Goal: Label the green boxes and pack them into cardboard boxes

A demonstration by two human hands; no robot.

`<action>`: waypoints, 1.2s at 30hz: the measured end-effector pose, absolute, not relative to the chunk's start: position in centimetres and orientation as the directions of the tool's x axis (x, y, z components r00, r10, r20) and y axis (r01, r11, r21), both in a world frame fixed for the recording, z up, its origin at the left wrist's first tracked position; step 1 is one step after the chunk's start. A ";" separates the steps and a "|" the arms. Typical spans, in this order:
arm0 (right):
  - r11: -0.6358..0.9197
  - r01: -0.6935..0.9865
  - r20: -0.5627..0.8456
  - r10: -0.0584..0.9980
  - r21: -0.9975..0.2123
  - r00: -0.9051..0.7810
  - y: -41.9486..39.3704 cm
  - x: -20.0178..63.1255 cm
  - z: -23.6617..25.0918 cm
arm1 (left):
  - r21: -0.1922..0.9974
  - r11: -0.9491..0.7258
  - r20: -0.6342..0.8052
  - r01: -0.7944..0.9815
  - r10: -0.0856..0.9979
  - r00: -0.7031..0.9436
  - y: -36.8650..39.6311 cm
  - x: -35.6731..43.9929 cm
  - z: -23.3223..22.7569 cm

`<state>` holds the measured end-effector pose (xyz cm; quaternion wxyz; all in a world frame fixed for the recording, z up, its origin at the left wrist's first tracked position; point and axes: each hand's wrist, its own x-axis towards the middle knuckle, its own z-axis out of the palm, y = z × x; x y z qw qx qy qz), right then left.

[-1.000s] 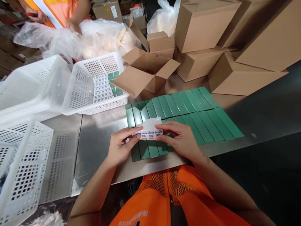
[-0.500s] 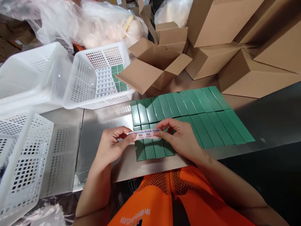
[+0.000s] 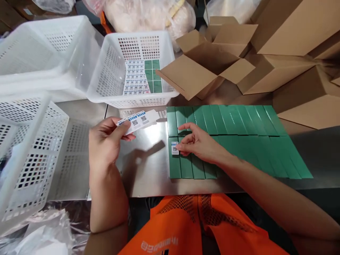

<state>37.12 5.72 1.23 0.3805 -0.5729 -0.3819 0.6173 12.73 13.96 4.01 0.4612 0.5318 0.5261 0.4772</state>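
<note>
My left hand (image 3: pixel 107 138) pinches a strip of white stickers (image 3: pixel 139 121) between thumb and fingers, held up over the bare metal. Blue print and square codes show on the strip, and its right end is blank. With thumb and fingertips, my right hand (image 3: pixel 198 143) holds the edge of a single sticker (image 3: pixel 174 148). That sticker lies over the leftmost green box (image 3: pixel 174 168) of the near row; whether it is stuck down I cannot tell. Slim green boxes (image 3: pixel 225 118) lie side by side in two rows, partly hidden under my right hand and forearm.
A white perforated basket (image 3: pixel 106 71) behind holds sticker sheets (image 3: pixel 135 77) and green boxes (image 3: pixel 156 76). More white baskets (image 3: pixel 34 152) stand at left. An open carton (image 3: pixel 191 76) and other cardboard boxes (image 3: pixel 287 71) crowd the back right of the metal table (image 3: pixel 148 180).
My hands have moved apart. The left has drawn the sticker strip away to the left, while the right has a single separated sticker at the leftmost near box. The view has shifted.
</note>
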 end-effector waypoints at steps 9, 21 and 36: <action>-0.493 0.141 -0.497 0.868 -0.859 0.007 6.2 36.4 0.3 | 0.982 -0.054 0.047 0.179 0.998 0.046 13.5 12.8 4.2; -0.202 0.404 -0.091 0.956 -0.892 0.278 5.5 37.4 2.1 | 0.969 -0.054 -0.031 0.242 0.942 0.333 12.5 13.7 3.0; 0.259 0.345 0.321 0.937 -0.902 0.136 4.8 37.7 4.0 | 0.954 0.024 -0.129 0.298 0.932 0.339 13.0 15.5 1.6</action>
